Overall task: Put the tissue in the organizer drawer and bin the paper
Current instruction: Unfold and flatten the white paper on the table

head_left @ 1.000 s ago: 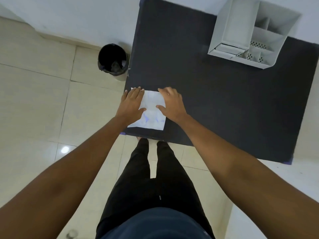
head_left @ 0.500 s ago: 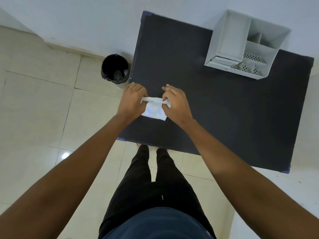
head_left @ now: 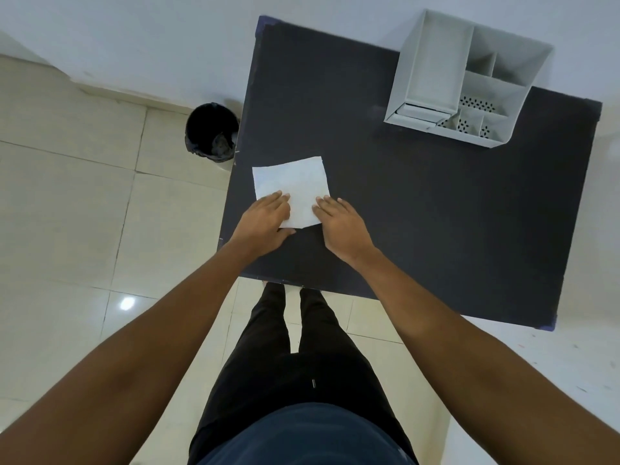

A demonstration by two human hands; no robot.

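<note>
A white square tissue (head_left: 292,186) lies flat on the dark table (head_left: 419,213) near its left edge. My left hand (head_left: 265,226) rests palm down on the tissue's near left corner, fingers stretched out. My right hand (head_left: 342,226) presses flat on its near right corner. Neither hand grips anything. A white desk organizer (head_left: 463,85) with several compartments and a small drawer front at its lower left stands at the table's far right. A black bin (head_left: 211,132) with a dark liner sits on the floor just left of the table.
Pale floor tiles (head_left: 84,213) spread to the left and below. A white wall (head_left: 167,38) runs behind the table and bin. My legs (head_left: 295,347) in dark trousers stand at the table's near edge.
The tissue was bunched up between both hands half a second ago; now it lies spread flat, farther from me, with both hands flattened on its near edge.
</note>
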